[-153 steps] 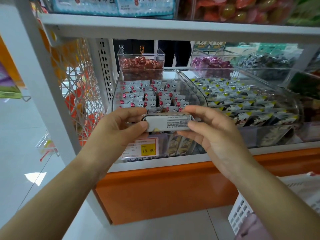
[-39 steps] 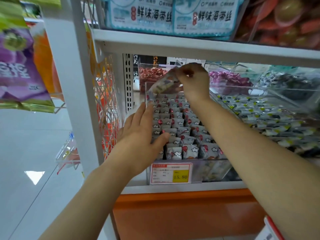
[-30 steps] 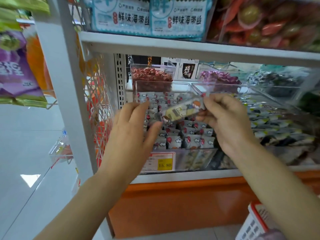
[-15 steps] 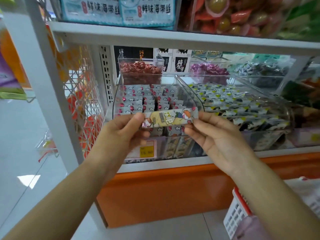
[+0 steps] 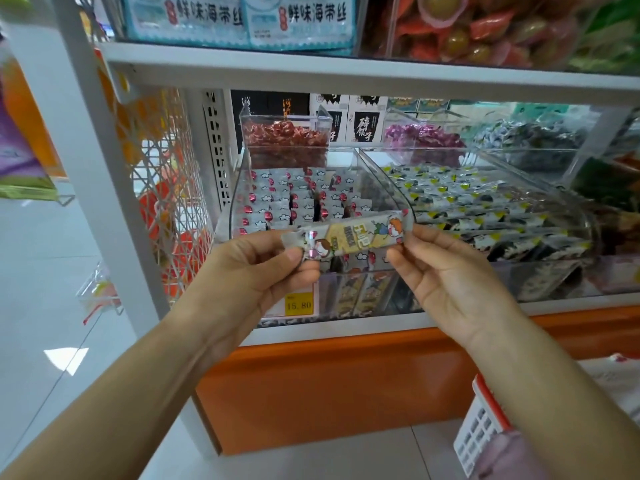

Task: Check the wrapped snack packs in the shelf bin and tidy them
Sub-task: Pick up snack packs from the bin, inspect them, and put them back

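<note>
A long wrapped snack pack (image 5: pixel 349 235) with a yellow panel and cartoon figures is held level in front of the shelf, printed side towards me. My left hand (image 5: pixel 256 268) pinches its left end between thumb and fingers. My right hand (image 5: pixel 446 271) pinches its right end. Behind it stands the clear shelf bin (image 5: pixel 239 202), filled with rows of several silver packs marked with red dots and white clouds (image 5: pixel 298 199).
A second clear bin (image 5: pixel 575 209) to the right holds black, white and yellow packs. Small tubs of red (image 5: pixel 284 136) and purple (image 5: pixel 422 140) sweets sit behind. A yellow price tag (image 5: pixel 298 304) hangs on the shelf front. A white basket (image 5: pixel 481 427) stands low right.
My right hand drew the pack out of the bin's back and down to the front, where my left hand took its other end. Over the last half second both hands hold it nearly still.
</note>
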`<state>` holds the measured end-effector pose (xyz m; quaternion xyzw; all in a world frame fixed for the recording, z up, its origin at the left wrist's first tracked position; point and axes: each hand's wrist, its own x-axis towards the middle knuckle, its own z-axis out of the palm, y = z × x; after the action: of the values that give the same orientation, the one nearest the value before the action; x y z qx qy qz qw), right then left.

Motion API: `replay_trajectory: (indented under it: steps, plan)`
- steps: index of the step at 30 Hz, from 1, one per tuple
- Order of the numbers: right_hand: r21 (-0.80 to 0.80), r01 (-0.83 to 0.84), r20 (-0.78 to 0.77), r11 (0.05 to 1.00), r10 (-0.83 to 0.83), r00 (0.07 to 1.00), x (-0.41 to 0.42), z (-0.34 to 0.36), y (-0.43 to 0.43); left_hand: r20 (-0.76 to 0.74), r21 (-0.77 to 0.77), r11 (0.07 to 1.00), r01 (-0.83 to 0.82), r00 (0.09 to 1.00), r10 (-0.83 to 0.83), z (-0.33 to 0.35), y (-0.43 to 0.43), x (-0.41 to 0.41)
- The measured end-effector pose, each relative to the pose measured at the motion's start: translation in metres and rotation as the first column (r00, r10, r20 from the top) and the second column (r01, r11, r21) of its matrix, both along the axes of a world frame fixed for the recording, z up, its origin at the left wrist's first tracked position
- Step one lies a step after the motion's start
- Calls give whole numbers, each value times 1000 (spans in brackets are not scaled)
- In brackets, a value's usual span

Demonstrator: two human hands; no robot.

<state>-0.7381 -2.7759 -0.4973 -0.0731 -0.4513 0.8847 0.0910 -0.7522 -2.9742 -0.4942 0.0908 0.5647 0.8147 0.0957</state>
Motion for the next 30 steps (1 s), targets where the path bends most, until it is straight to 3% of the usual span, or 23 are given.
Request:
replay_trajectory:
  steps: [7, 12, 16, 24, 30]
  plan:
    - [223, 13, -68, 975, 3, 998, 3, -1, 1, -144, -232, 972, -48, 989, 15, 0, -1, 5]
    - [386, 27, -113, 922, 18, 993, 3, -5, 1, -118, -216, 975, 61, 989, -88, 1, -6, 4]
    - [490, -17, -138, 871, 97, 986, 6, -5, -4, -170, -313, 949, -29, 985, -26, 0, -7, 1]
    - [520, 49, -172, 853, 49, 984, 9, -2, -7, -261, -390, 917, -85, 965, -22, 3, -7, 5]
    - [604, 157, -195, 782, -46, 980, 10, -5, -5, -385, -556, 814, -166, 920, -76, 2, -6, 6]
